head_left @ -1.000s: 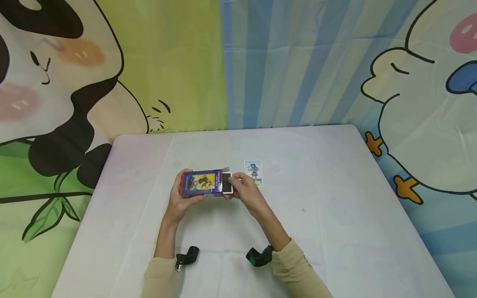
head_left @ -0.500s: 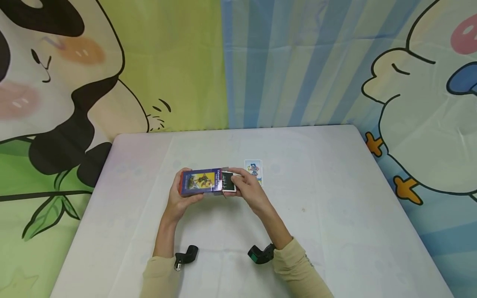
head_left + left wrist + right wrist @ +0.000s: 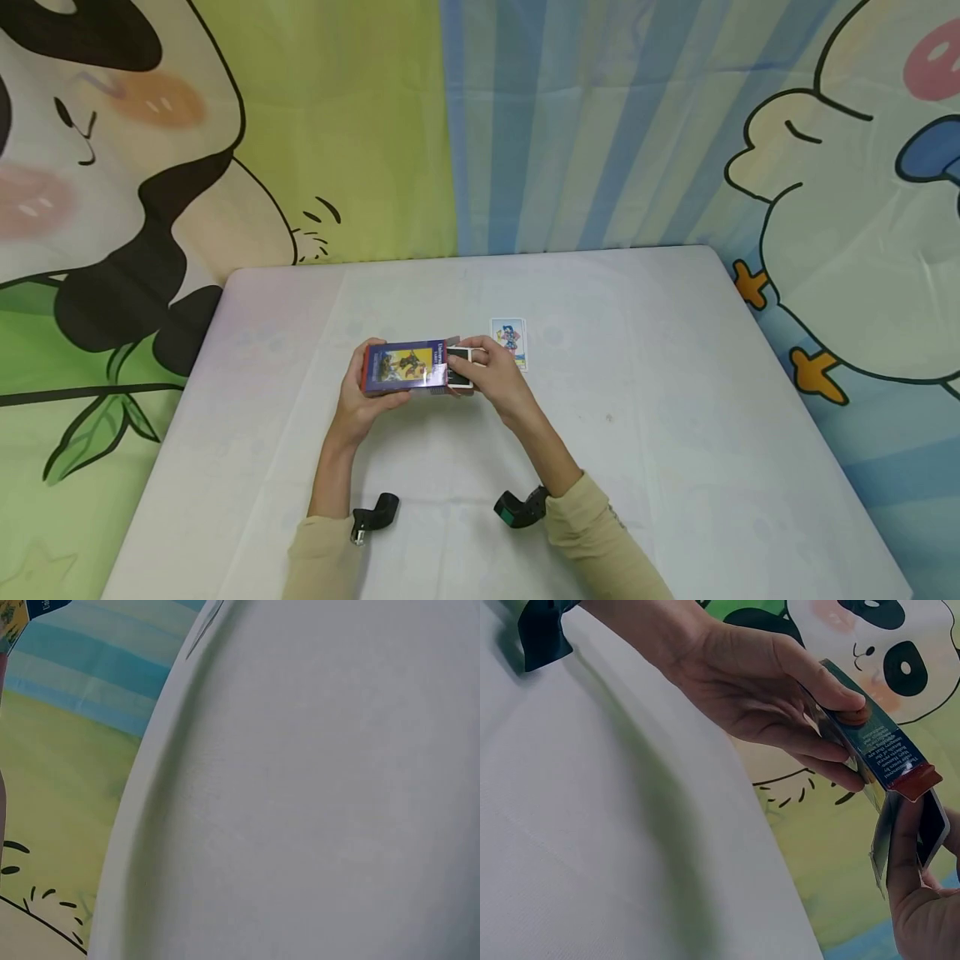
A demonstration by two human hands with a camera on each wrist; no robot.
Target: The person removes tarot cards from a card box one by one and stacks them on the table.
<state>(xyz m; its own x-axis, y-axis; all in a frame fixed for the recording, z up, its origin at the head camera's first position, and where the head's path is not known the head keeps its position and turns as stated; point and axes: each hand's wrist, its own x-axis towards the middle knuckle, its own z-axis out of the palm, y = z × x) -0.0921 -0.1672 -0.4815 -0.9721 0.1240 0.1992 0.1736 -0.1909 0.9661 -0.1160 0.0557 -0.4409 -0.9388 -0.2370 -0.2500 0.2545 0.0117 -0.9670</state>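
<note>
Thumb of the right hand (image 3: 501,379): since the earlier head view, we are finding it lying further in, close to the mouth of the box (image 3: 405,367), which is keeping its place. Box, one, blue-purple with a yellow picture panel: being held above the bench (image 3: 637,417), mouth facing right, clamped in the left hand (image 3: 358,400), whose thumb is running along the near edge while its fingers are wrapping the far side. We are judging this grip to be serving as a brace, set well back so that the mouth is staying free. Cards (image 3: 458,377), dark-faced, white-bordered: projecting partly from the mouth and being pinched by the right hand, thumb on the upper face; by the right wrist view, one finger is reaching between the cards and a thin panel (image 3: 880,855), perhaps a flap, probably supporting them from beneath. Reddish tab (image 3: 917,782): sticking out at the mouth, apparently folded clear of the opening. Loose card (image 3: 508,337), printed figure uppermost: lying on the bench just beyond the right hand, which is partly covering it; whether others are lying beneath, we are not managing to tell.
</note>
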